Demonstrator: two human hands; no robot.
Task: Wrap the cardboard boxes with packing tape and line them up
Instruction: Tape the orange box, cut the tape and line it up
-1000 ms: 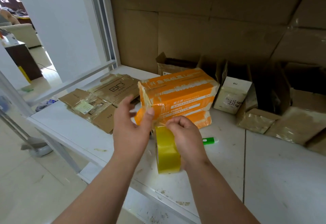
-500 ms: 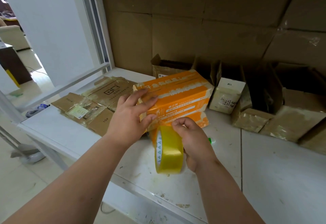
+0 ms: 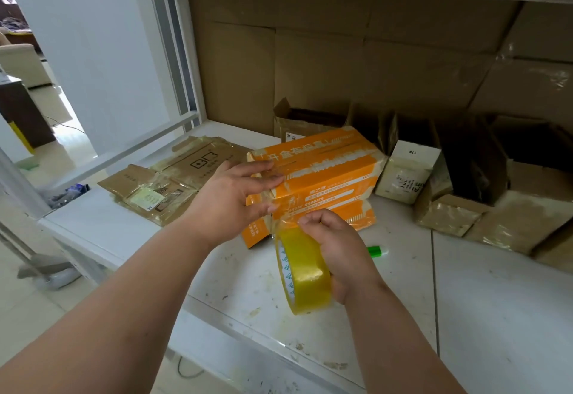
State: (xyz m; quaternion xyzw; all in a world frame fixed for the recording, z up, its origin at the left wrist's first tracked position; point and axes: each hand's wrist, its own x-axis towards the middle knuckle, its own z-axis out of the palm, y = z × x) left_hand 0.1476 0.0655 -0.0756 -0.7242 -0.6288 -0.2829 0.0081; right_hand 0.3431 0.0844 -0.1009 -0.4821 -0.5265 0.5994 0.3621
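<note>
An orange cardboard box (image 3: 328,173) with white print stands on the white table (image 3: 496,300), partly covered in clear tape. My left hand (image 3: 229,201) lies flat against its near left end, fingers straight and pressing the tape there. Just below the box, my right hand (image 3: 338,251) grips a yellowish roll of packing tape (image 3: 305,276), held on edge. A short strip of tape runs from the roll up to the box's near corner.
Flattened brown cartons (image 3: 173,183) lie at the left. A small cream box (image 3: 409,173), an open brown box (image 3: 310,124) and taped brown boxes (image 3: 496,220) stand behind and to the right. A green marker (image 3: 376,250) lies beside my right hand. The table's front edge is near.
My left hand moved from the tape's end onto the box's left end and now presses flat. The roll has dropped lower, pulling out tape.
</note>
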